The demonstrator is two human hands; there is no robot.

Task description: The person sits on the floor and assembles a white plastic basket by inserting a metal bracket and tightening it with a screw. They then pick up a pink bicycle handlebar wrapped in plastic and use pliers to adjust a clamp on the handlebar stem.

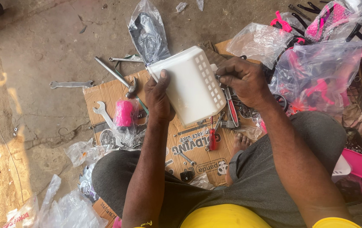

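**White plastic basket held over a crowded cardboard sheet**

The white plastic basket (191, 84), a small box-shaped one with square holes along its side, is held in the air between both hands, tilted, above a flattened cardboard sheet (105, 90) on the concrete floor (41, 50). The left hand (157, 95) grasps it from below and behind, thumb pressed flat on the plain wall. The right hand (242, 80) is clenched at the perforated side, fingertips pinched together near the holes; whether something small is held between them I cannot tell.

Under the basket lie a red-handled screwdriver (212, 137), another red-handled tool (231, 107), a hammer (117, 78), and an open-ended spanner (103, 112). A second spanner (71, 84) lies apart on the bare floor. A pink cylindrical part in a clear bag (125, 114) sits just beside the left wrist. More clear bags of pink and black parts (316, 71) are heaped to the right, and a bare foot (240, 141) rests on the cardboard near the screwdrivers.

The risks, as I judge them: the smooth wall gives the left thumb little purchase, so the basket could twist or slip. Any small piece in the right fingertips, if dropped, would vanish among the bags and tools. The thin lattice of holes could crack under hard pressure, and the foot is close to pointed tools.
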